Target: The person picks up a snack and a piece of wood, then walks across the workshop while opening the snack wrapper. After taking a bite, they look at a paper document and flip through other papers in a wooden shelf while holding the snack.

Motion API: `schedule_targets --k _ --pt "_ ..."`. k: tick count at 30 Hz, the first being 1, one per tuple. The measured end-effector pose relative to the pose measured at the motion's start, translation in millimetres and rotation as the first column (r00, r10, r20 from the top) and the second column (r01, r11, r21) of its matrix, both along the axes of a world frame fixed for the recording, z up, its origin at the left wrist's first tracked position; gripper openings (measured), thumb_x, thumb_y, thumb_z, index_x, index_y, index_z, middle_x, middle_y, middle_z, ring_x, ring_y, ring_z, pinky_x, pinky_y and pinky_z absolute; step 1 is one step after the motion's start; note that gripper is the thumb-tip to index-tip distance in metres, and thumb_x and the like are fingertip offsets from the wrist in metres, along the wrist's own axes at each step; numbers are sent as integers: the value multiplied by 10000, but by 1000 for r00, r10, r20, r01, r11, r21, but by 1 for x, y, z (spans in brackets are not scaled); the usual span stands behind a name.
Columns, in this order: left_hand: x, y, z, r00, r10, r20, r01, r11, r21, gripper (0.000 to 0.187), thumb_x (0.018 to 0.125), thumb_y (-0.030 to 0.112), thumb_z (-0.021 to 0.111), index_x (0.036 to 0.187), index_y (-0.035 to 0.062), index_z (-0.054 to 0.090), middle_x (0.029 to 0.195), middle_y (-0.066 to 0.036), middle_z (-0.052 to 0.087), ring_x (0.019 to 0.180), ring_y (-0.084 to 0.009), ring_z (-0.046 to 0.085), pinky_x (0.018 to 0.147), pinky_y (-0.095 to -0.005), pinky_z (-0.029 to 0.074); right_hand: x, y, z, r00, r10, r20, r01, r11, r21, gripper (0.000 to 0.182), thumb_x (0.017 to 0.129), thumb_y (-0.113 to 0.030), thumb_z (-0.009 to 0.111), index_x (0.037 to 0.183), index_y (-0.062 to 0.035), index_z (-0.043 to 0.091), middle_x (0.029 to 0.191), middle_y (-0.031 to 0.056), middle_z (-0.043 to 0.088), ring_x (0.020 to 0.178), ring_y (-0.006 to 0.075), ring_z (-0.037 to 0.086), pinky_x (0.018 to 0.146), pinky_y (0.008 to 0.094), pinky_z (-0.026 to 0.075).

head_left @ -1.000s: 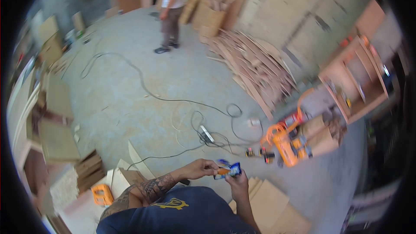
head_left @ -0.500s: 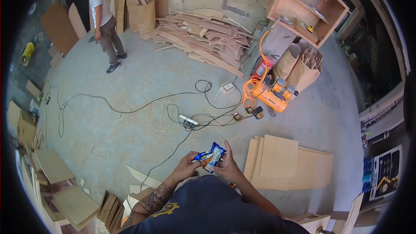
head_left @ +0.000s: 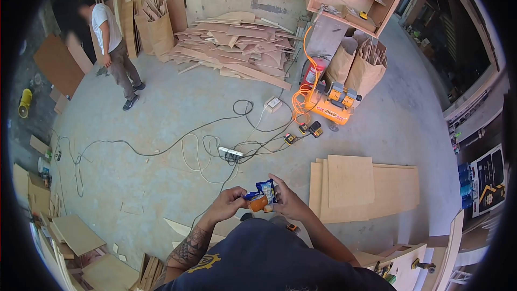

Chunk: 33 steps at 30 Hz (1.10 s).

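Note:
In front of my chest, both hands hold a small blue and white wrapper (head_left: 265, 189) with an orange-brown piece (head_left: 258, 203) showing at its lower left. My left hand (head_left: 230, 203) pinches the left side of the wrapper, its fingers closed beside the orange-brown piece. On the right side, my right hand (head_left: 286, 202) grips the wrapper, with one finger stretched upward. The wrapper looks torn open, though the fingers partly cover it.
A power strip (head_left: 230, 152) with tangled cables lies on the floor ahead. Beyond it stand an orange compressor (head_left: 329, 109) and a wood scrap pile (head_left: 237, 46). Flat panels (head_left: 350, 183) lie at right. A person (head_left: 113, 48) stands at back left.
More of the orange-brown piece shows beside the wrapper, which is more crumpled. The view has shifted, and the other person's head is now bent further down.

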State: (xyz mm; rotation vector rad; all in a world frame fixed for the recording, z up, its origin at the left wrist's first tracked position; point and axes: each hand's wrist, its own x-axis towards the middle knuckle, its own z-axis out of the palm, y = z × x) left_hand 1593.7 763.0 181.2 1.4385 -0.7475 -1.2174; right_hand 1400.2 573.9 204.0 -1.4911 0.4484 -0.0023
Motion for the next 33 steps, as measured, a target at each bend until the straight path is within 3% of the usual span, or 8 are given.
schedule_targets --k 2,6,8,12,14,20,23,33 --pt "4 -3 9 994 -56 -99 60 998 37 212 968 100 596 1090 -63 654 985 -114 736 940 -176 745 909 -309 596 0 -5 6 992 94 -79 -106 980 -166 958 853 131 598 1664 -139 164 1319 173 585 1146 208 640 962 329 527" --pt "12 -6 23 964 -80 -254 91 995 31 198 977 89 584 1081 -63 655 980 -115 735 918 -187 752 915 -322 610 -1 -9 -6 997 80 15 -79 995 -56 918 840 100 618 1650 -130 252 1304 147 597 1139 231 640 976 358 524" --pt "15 -8 27 964 -121 -236 122 992 -10 206 978 88 610 1109 -65 650 992 -105 726 925 -186 739 905 -333 618 0 -4 -6 976 -145 162 46 864 501 732 941 7 641 1593 -71 317 1212 117 643 1103 215 669 964 355 547" --pt "14 -12 34 972 -125 -200 125 992 -9 174 999 90 602 1084 -57 644 987 -104 718 912 -181 737 904 -335 622 6 6 -18 966 -260 2 214 797 564 494 1022 -107 654 1473 -42 464 1197 96 657 1106 220 679 972 382 565" --pt "12 -14 35 985 -4 -174 11 999 42 155 1026 122 625 1062 -28 643 1003 -93 709 889 -167 732 875 -324 628 5 8 -25 950 -309 -43 268 738 619 345 1052 -158 648 1357 -31 547 1219 77 657 1126 207 676 974 395 575" --pt "-5 -15 13 991 129 -29 -129 991 19 221 1015 163 698 1123 -25 653 1061 -67 714 930 -132 713 781 -291 645 5 15 -38 877 -475 -67 438 735 517 221 1063 -160 629 1255 -60 588 1182 36 640 1109 167 662 944 390 590" --pt "-8 -17 23 972 169 -165 -160 985 65 222 1019 158 690 1145 -21 658 1038 -58 709 938 -125 707 765 -291 650 3 16 -48 861 -505 -62 440 679 587 249 1070 -175 613 1294 -71 580 1236 66 662 1119 199 681 945 414 589" --pt "-11 -17 9 974 193 -120 -181 978 104 194 1028 143 664 1121 -26 678 1024 -62 710 927 -127 705 739 -291 659 3 20 -46 861 -500 -97 448 653 610 180 1082 -172 587 1234 -77 604 1186 48 658 1088 167 678 957 392 578"
